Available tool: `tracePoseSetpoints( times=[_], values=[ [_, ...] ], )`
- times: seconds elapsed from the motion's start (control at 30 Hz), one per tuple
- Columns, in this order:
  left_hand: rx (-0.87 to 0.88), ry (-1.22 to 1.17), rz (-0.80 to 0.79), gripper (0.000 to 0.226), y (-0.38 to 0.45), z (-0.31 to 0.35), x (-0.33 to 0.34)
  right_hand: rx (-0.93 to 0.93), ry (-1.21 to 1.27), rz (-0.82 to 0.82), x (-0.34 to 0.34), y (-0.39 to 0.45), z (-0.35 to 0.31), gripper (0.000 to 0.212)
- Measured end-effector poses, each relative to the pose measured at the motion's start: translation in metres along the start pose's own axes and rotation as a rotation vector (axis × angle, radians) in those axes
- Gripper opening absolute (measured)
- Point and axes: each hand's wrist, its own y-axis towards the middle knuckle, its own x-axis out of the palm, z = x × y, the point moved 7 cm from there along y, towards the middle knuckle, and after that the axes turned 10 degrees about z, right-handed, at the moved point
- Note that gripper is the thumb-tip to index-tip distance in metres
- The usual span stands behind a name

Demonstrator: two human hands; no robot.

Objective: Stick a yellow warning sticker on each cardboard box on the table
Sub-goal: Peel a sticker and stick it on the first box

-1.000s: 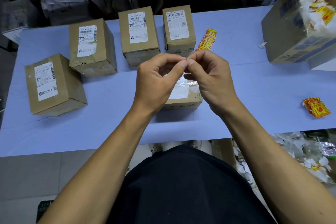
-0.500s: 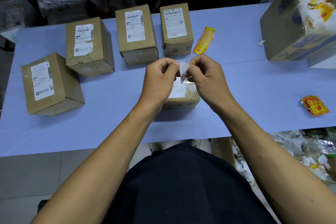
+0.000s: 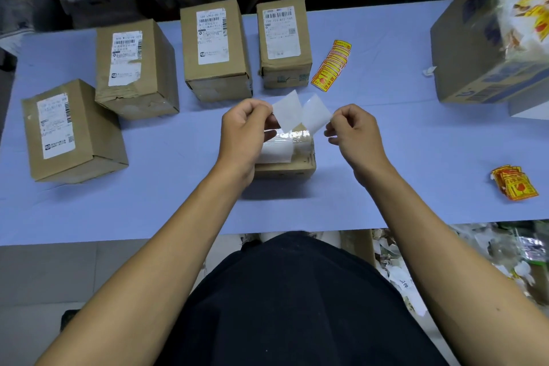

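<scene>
1. Centre frame: the left hand pinches a white square between thumb and curled fingers; the right hand pinches its overlapping twin. Apparently a sticker and its backing, faces turned away; which is which cannot be told.
2. Directly beneath, a small taped cardboard box waits, placed close, likely next for labelling.
3. Right edge and upper centre: yellow warning stickers, one stack and a fanned strip, within reach.
4. Upper left: four labelled cardboard boxes in an arc on the blue table, none visibly stickered.
</scene>
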Motion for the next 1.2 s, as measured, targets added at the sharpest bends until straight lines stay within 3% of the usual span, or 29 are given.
tracePoseSetpoints(
  times=[0.17,0.43,0.73,0.83,1.0,1.2],
  values=[
    [-0.021,0.005,0.068,0.029,0.008,-0.006,0.001,0.165,-0.059,0.074,-0.017,0.028,0.044,0.014],
    [-0.049,0.029,0.151,0.019,0.011,-0.020,-0.001,0.306,-0.328,0.004,-0.021,0.042,0.104,0.011],
    [-0.055,0.050,0.169,0.022,0.010,-0.025,-0.006,0.354,-0.352,0.009,-0.020,0.040,0.112,0.010],
    [-0.070,0.097,0.153,0.019,0.009,-0.028,-0.005,0.334,-0.378,0.014,-0.025,0.032,0.107,0.019],
    [-0.140,0.056,0.110,0.018,0.011,-0.034,0.002,0.051,-0.376,-0.001,-0.015,0.016,0.063,0.021],
    [-0.344,0.004,0.097,0.016,0.008,-0.048,0.006,-0.626,-0.426,-0.069,0.026,-0.029,-0.024,0.025]
  ],
)
